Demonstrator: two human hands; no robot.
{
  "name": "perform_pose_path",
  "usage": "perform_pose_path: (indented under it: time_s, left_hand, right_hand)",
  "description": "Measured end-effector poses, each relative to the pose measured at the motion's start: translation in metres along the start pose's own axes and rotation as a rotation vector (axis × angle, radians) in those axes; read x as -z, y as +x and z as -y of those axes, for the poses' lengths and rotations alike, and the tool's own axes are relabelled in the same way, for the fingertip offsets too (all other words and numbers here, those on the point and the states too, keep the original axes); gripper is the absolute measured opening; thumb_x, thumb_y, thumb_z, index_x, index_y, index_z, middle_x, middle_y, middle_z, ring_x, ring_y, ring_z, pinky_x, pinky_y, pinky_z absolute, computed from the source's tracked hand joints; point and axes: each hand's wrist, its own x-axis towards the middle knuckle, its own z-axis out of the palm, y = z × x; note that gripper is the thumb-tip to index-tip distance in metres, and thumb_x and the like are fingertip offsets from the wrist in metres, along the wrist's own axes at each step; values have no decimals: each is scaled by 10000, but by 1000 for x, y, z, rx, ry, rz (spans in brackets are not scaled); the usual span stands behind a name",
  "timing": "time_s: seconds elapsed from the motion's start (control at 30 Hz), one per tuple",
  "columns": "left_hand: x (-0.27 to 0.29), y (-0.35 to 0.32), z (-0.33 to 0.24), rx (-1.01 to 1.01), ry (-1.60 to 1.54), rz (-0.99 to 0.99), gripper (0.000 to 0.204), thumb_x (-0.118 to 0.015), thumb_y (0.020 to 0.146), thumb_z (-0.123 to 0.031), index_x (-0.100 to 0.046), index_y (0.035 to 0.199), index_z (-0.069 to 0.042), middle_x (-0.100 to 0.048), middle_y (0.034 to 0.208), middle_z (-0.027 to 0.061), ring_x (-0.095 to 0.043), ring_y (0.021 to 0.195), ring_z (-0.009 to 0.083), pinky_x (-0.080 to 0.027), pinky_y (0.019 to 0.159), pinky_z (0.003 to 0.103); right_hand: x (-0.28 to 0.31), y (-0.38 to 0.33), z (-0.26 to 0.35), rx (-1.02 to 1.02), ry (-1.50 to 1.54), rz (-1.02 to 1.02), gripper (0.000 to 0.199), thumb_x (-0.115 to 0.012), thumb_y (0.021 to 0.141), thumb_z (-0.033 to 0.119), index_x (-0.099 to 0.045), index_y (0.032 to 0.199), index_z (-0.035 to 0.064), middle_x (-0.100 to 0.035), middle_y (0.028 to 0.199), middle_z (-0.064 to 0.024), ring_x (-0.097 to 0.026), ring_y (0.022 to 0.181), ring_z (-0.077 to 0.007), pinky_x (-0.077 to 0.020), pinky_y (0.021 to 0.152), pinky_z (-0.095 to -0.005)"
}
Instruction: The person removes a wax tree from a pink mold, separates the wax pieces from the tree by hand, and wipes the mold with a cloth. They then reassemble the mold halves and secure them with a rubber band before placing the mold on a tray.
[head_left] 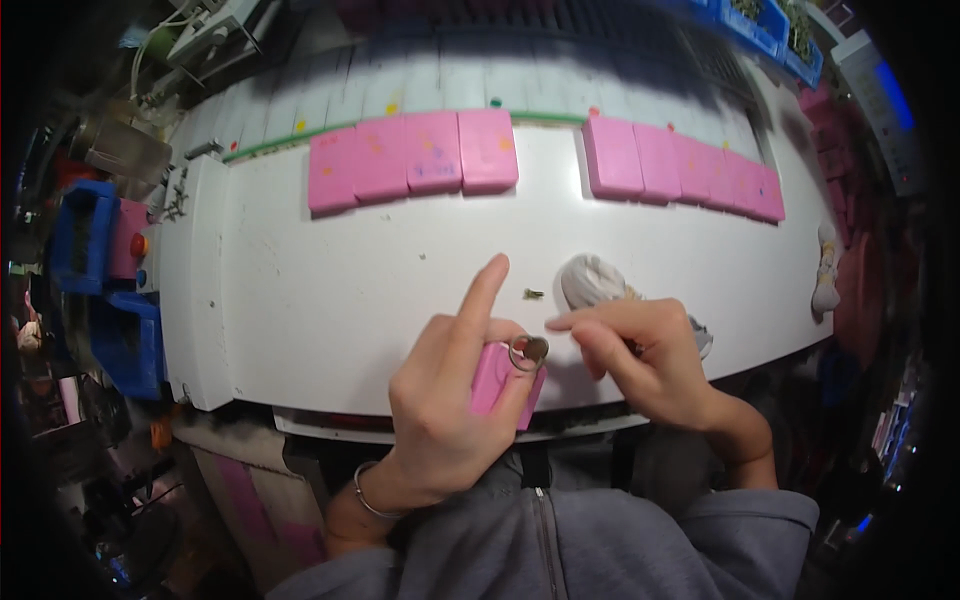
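My left hand (440, 390) is closed round a small pink block (488, 375), with the index finger stretched forward. A ring-shaped metal piece (528, 352) with a dark round part lies at the tip of my left thumb, against the block. My right hand (650, 355) hovers just right of the ring, its index finger pointing toward it and its thumb apart; nothing shows between them. Ahead of both hands, a small greenish metal piece (533, 294) lies on the white table (300, 290). A pale cloth bundle (592, 282) sits beyond my right hand, which partly hides it.
Two rows of pink blocks (433, 150) (665, 165) stand along the back of the table. Blue bins (128, 340) are at the left. A twisted pale cloth (826, 268) lies at the right edge, below a device with a blue screen (893, 95).
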Motion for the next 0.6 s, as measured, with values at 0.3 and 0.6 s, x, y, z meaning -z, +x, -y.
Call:
perform_pose_path:
  time_s: [0.3,0.6]
  left_hand:
    - [14,8,19,19,-152,-270,713,-770,687,-63,-411,1289,66,-647,775,90,-643,680,193,-529,661,286]
    - [19,8,66,132,-565,-356,522,-642,867,-283,-475,1195,88,-640,783,122,-620,730,152,-508,707,280]
  right_hand:
    - [20,77,59,-70,-105,437,176,-619,857,131,-628,820,-40,-618,634,-115,-571,557,-146,-449,518,-281]
    - [103,311,127,262,-135,-214,141,-665,808,107,-662,811,-34,-634,637,-72,-588,533,-106,-458,487,-206]
